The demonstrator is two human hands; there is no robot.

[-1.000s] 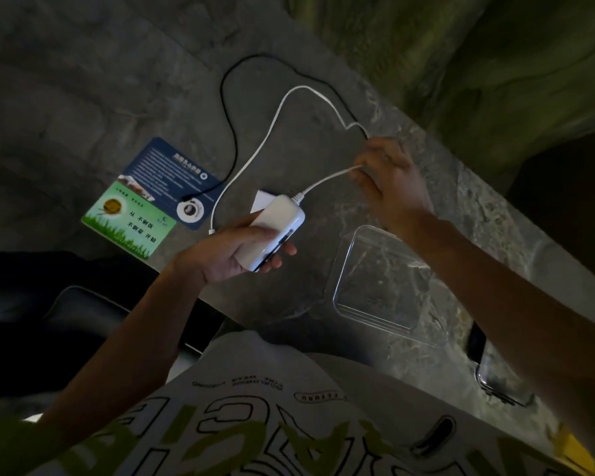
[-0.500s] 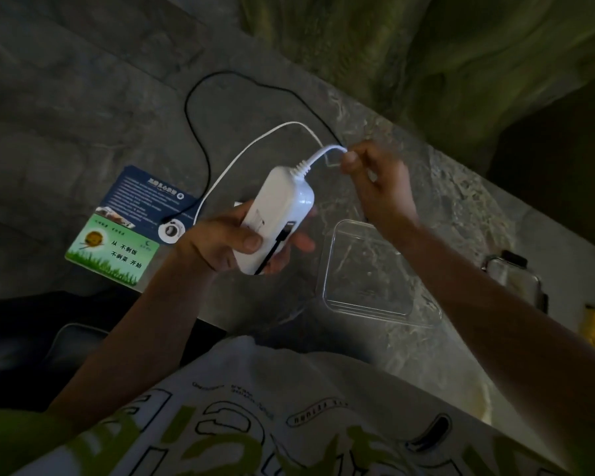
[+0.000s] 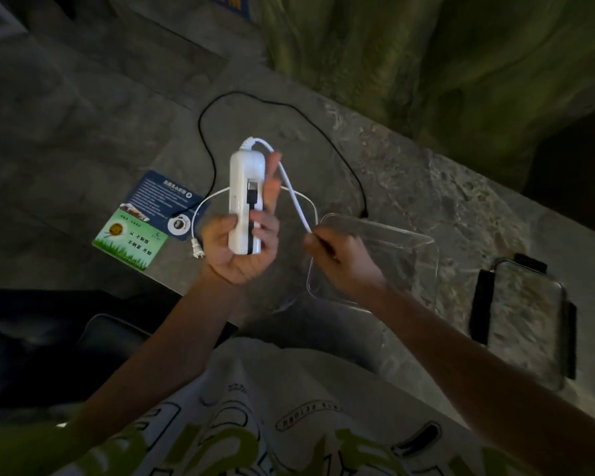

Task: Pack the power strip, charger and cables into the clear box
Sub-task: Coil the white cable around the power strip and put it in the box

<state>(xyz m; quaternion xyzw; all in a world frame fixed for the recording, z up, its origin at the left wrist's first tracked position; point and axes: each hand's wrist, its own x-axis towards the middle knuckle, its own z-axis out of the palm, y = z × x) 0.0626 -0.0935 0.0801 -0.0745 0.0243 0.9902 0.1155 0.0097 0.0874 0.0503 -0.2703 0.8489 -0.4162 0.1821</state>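
While the left hand [image 3: 241, 249] grips the power strip [image 3: 246, 201] upright, right-hand fingers [image 3: 318, 239] pinch its white cord [image 3: 294, 197].

Your left hand [image 3: 241, 250] has turned the white oblong power strip [image 3: 246, 201] from lying slanted toward the right to standing nearly upright, its cord end now pointing away from you, and your grip has slid down to its near end. Your right hand [image 3: 340, 259] has come back from the far side of the tabletop to just over the near-left corner of the clear plastic box [image 3: 423, 269], drawing the white cord [image 3: 294, 197] down alongside the strip. The cord's slack, earlier spread wide, now lies in a smaller loop behind the strip.
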